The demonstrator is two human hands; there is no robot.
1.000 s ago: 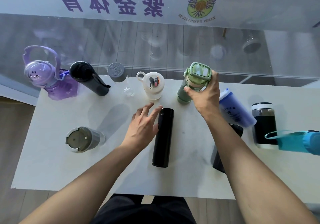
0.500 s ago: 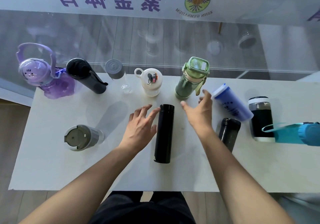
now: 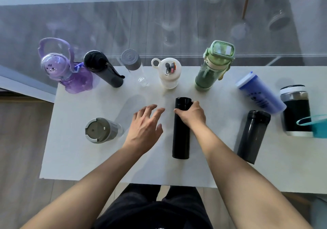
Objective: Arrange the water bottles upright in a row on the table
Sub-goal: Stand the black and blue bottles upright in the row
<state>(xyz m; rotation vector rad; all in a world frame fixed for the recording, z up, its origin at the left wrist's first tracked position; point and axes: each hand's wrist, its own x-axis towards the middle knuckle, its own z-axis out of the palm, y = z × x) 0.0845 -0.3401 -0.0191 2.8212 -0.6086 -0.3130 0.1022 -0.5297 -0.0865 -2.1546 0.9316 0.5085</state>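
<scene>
Along the far edge of the white table [image 3: 88, 161] stand a purple bottle [image 3: 69, 69], a black bottle [image 3: 104, 69], a clear bottle with a grey cap [image 3: 134, 66], a small white bottle [image 3: 168, 73] and a green bottle [image 3: 212, 66]. A slim black flask [image 3: 181, 140] lies flat in the middle. My right hand [image 3: 192, 114] is closed around its upper part. My left hand [image 3: 146, 126] hovers open just left of it, touching nothing.
A grey-lidded cup [image 3: 100, 130] stands at the left front. To the right lie a dark bottle [image 3: 253, 136] and a blue tumbler [image 3: 260, 92]; a black jar [image 3: 296, 110] and a teal bottle [image 3: 316, 126] sit at the right edge. A glass wall rises behind the table.
My right hand let go of the green bottle, which now stands upright in the row, and came down onto the lying black flask. My left hand stayed beside the flask.
</scene>
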